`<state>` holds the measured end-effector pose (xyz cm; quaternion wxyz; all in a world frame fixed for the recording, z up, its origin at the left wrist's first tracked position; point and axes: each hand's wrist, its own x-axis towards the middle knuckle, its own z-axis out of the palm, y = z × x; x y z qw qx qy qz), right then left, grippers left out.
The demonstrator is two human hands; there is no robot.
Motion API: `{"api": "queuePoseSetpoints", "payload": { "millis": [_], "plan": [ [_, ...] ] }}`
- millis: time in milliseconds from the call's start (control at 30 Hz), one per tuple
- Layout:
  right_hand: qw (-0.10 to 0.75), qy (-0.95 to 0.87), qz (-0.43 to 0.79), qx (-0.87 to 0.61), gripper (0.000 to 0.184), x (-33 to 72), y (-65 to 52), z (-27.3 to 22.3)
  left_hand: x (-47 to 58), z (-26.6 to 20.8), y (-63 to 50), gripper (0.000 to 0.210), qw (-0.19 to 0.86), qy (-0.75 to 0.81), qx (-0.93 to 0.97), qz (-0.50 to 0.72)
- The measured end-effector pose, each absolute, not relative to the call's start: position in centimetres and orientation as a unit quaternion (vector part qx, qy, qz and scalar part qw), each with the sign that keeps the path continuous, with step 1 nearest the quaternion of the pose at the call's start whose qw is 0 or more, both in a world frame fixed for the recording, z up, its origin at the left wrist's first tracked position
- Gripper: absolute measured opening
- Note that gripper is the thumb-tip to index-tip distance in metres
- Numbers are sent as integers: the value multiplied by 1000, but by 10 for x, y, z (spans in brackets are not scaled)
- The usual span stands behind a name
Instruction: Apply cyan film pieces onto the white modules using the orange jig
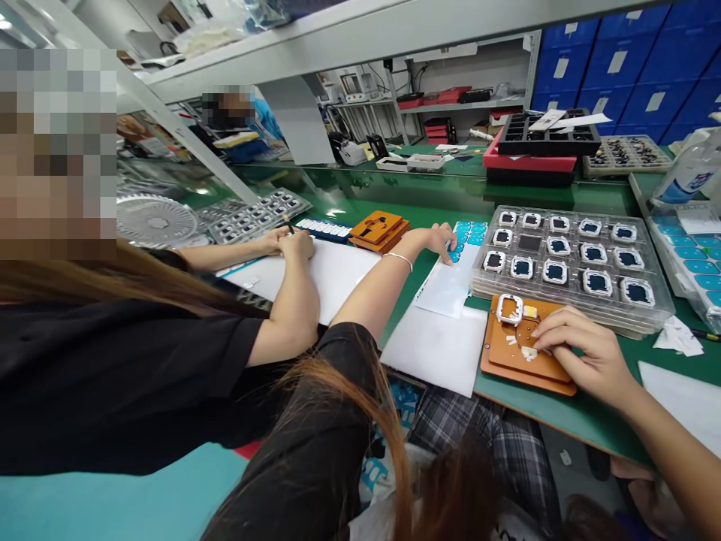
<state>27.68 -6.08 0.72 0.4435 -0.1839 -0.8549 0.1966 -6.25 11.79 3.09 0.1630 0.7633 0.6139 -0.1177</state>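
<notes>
My left hand (440,242), with a white band on its wrist, reaches over a sheet of blue stickers (471,231). Its fingers are bent and apart, with fingertips at the sheet's lower stickers. My right hand (586,352) rests at the right side of an orange fixture block (529,367). Thumb and fingertips come together there beside a small whitish piece (528,352); what lies between them is too small to make out. A white square frame (510,309) sits at the block's upper left, next to a small yellow part (530,311).
Stacked clear trays (571,225) hold several square white-framed parts behind the block. White foam (433,349) lies left of it. At left, a co-worker's hands (296,242) work near another orange fixture (378,229). A plastic bottle (684,173) stands far right; a shelf beam (360,41) crosses overhead.
</notes>
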Motion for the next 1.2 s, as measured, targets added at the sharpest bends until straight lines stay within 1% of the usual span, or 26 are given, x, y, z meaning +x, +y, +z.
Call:
{"api": "queuePoseSetpoints", "payload": {
  "millis": [167, 300, 400, 467, 533, 633, 767, 867, 967, 1033, 1133, 1200],
  "plan": [
    [458, -851, 187, -178, 30, 280, -60, 8, -50, 32, 94, 36, 135, 620, 769, -78],
    [471, -845, 182, -174, 31, 284, -60, 10, -36, 46, 56, 31, 92, 606, 790, 0],
    [487, -838, 150, -196, 33, 283, -64, 12, -15, 58, 13, 31, 64, 573, 810, 112],
    [494, -833, 108, -225, 35, 282, -67, 13, 5, 61, -17, 20, 49, 471, 838, 272],
    [497, -830, 64, -246, 37, 280, -69, 13, 28, 57, -40, 16, 27, 368, 866, 338],
    [494, -833, 28, -246, 41, 279, -68, 13, 55, 46, -58, 26, 3, 272, 898, 345],
    [465, -858, 1, -217, 33, 281, -64, 12, 65, 31, -60, 45, 27, 241, 898, 368],
    [461, -858, -11, -226, 30, 280, -64, 12, 62, 24, -59, 51, 31, 220, 893, 391],
    [456, -860, -21, -229, 25, 278, -66, 11, 60, 20, -61, 54, 44, 217, 891, 396],
    [448, -866, -25, -221, 22, 277, -66, 11, 57, 20, -61, 55, 73, 216, 895, 384],
    [431, -875, -15, -221, 21, 278, -63, 12, 47, 25, -58, 67, 128, 239, 896, 351],
    [415, -882, -6, -224, 20, 280, -61, 13, 39, 28, -53, 73, 142, 276, 891, 330]
  ]
}}
